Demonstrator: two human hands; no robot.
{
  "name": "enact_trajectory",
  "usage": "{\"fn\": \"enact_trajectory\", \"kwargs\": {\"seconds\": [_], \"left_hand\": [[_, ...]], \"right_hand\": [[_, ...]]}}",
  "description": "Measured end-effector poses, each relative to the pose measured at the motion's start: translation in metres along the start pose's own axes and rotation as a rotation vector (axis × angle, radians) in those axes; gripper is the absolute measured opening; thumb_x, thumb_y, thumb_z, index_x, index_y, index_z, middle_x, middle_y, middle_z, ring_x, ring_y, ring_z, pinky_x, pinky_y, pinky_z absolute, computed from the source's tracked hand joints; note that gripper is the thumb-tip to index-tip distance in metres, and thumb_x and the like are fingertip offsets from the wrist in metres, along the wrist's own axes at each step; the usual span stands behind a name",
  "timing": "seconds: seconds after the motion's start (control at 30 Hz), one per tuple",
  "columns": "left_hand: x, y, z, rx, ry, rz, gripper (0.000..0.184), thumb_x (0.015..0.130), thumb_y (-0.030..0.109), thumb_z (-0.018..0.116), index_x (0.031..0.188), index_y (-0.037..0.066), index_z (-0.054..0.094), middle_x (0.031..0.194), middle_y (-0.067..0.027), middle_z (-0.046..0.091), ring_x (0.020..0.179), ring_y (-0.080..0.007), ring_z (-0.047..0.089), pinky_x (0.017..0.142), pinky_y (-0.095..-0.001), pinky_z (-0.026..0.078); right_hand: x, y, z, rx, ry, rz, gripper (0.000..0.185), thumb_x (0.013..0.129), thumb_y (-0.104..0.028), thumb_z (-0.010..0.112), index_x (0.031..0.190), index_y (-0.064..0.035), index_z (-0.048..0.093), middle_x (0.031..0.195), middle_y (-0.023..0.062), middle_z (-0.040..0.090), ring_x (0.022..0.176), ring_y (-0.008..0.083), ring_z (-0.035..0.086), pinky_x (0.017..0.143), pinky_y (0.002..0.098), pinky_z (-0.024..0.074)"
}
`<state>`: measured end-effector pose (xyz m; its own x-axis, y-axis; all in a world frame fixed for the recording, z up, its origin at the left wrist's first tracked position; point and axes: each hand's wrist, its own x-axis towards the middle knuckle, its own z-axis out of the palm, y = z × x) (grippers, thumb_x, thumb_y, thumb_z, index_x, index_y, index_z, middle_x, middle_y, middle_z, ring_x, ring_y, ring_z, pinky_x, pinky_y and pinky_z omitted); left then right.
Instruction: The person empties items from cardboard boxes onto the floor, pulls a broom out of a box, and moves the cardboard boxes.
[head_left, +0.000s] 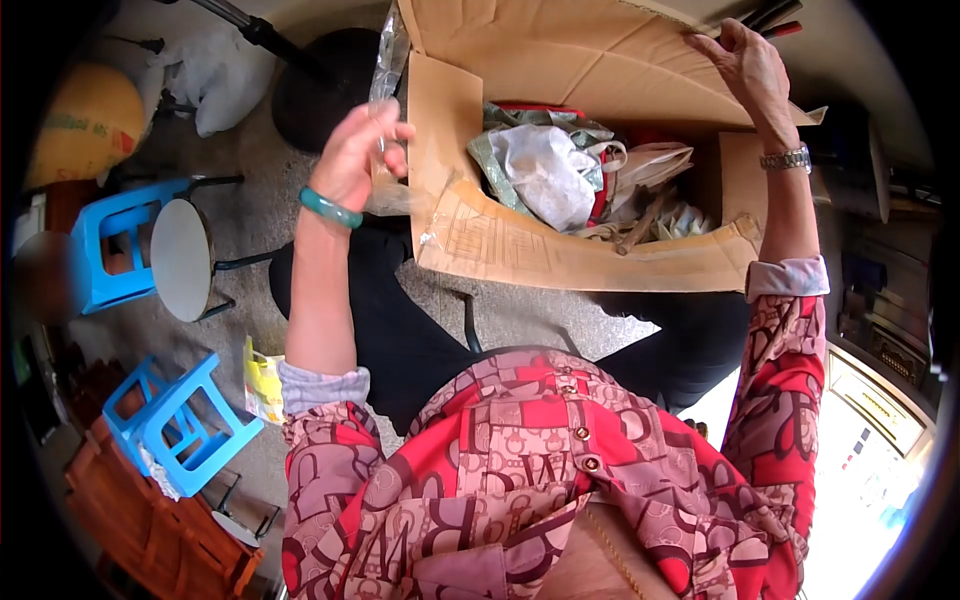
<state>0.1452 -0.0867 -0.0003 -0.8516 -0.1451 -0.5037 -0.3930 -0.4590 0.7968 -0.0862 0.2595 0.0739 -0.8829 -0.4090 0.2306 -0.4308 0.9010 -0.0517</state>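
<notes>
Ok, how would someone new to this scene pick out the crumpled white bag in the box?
Find the big open cardboard box between the left hand and the right hand. Inside, left of centre, the crumpled white bag lies against pale green patterned fabric. It is the largest plain white piece there, unlike that fabric and the beige cloth to its right.
</notes>
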Motion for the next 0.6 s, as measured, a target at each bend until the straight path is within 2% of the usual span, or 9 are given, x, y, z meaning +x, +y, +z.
{"fn": "enact_trajectory", "kwargs": {"seconds": [0.1,0.2,0.3,0.37,0.4,0.43,0.53,0.57,0.6], "left_hand": [[0.000,0.005,-0.014,0.113,-0.122,-0.022,0.026,0.085,0.026,0.059,0.098,0.003,0.058,0.072,-0.0019,0.056,0.052,-0.0056,0.043,0.050,-0.0201,0.038],[0.013,0.032,-0.025,0.436,0.205,0.176,0.029,0.084,0.032,0.061,0.093,0.005,0.060,0.062,0.0040,0.046,0.045,-0.0018,0.035,0.041,-0.0163,0.027],[0.046,0.049,-0.046,0.478,0.285,0.328,0.024,0.084,0.030,0.060,0.090,0.008,0.063,0.060,0.0040,0.046,0.046,-0.0017,0.033,0.040,-0.0172,0.025],[0.074,0.044,-0.063,0.541,0.286,0.308,0.020,0.085,0.028,0.060,0.090,0.008,0.064,0.062,0.0039,0.049,0.048,-0.0025,0.037,0.043,-0.0177,0.029],[0.085,0.038,-0.060,0.625,0.333,0.348,0.018,0.085,0.025,0.060,0.084,0.007,0.065,0.064,0.0049,0.051,0.054,-0.0039,0.044,0.050,-0.0185,0.035],[0.101,0.031,-0.065,0.769,0.297,0.389,0.021,0.083,0.028,0.061,0.082,0.007,0.066,0.063,0.0019,0.054,0.058,-0.0081,0.048,0.057,-0.0231,0.041],[0.132,0.011,-0.057,1.171,0.338,0.471,0.021,0.079,0.031,0.062,0.084,0.011,0.067,0.066,-0.0083,0.060,0.061,-0.0167,0.055,0.061,-0.0298,0.043],[0.141,0.008,-0.052,1.328,0.377,0.532,0.020,0.078,0.031,0.061,0.084,0.013,0.068,0.067,-0.0115,0.061,0.062,-0.0195,0.057,0.062,-0.0318,0.044],[0.130,0.016,-0.028,1.351,0.397,0.544,0.015,0.078,0.027,0.061,0.083,0.014,0.068,0.072,-0.0138,0.062,0.066,-0.0217,0.060,0.064,-0.0314,0.045]], "right_hand": [[0.008,-0.001,0.000,-0.016,0.000,0.004,0.055,0.073,-0.053,0.064,0.066,-0.0035,0.042,0.054,0.0087,0.041,0.051,0.0217,0.038,0.049,0.0358,0.0351],[0.013,-0.004,-0.003,-0.008,0.013,-0.002,0.057,0.073,-0.056,0.063,0.066,-0.0030,0.042,0.055,0.0103,0.042,0.052,0.0230,0.040,0.050,0.0362,0.0362],[0.024,-0.004,-0.002,-0.047,0.001,-0.006,0.056,0.072,-0.055,0.063,0.067,-0.0030,0.044,0.056,0.0105,0.044,0.053,0.0232,0.041,0.051,0.0361,0.0364],[0.030,-0.006,-0.001,-0.041,0.002,0.009,0.056,0.072,-0.055,0.064,0.067,-0.0027,0.045,0.057,0.0103,0.045,0.053,0.0225,0.041,0.051,0.0361,0.0361],[0.032,-0.006,-0.001,-0.038,-0.005,0.023,0.055,0.072,-0.054,0.065,0.067,-0.0024,0.046,0.057,0.0100,0.045,0.053,0.0218,0.041,0.051,0.0360,0.0358],[0.034,-0.003,0.002,-0.035,-0.003,0.024,0.055,0.072,-0.054,0.065,0.067,-0.0024,0.046,0.057,0.0100,0.045,0.053,0.0218,0.041,0.051,0.0360,0.0358],[0.053,0.008,0.002,-0.018,-0.208,-0.021,0.052,0.072,-0.050,0.067,0.070,-0.0005,0.050,0.058,0.0089,0.048,0.056,0.0191,0.046,0.053,0.0345,0.0379],[0.056,0.008,0.003,-0.017,-0.209,-0.021,0.052,0.072,-0.050,0.067,0.070,-0.0005,0.050,0.058,0.0089,0.048,0.056,0.0191,0.046,0.053,0.0345,0.0379],[0.056,0.007,0.002,0.048,-0.191,-0.046,0.051,0.072,-0.049,0.067,0.071,-0.0008,0.052,0.058,0.0092,0.049,0.056,0.0194,0.048,0.054,0.0342,0.0388]]}}
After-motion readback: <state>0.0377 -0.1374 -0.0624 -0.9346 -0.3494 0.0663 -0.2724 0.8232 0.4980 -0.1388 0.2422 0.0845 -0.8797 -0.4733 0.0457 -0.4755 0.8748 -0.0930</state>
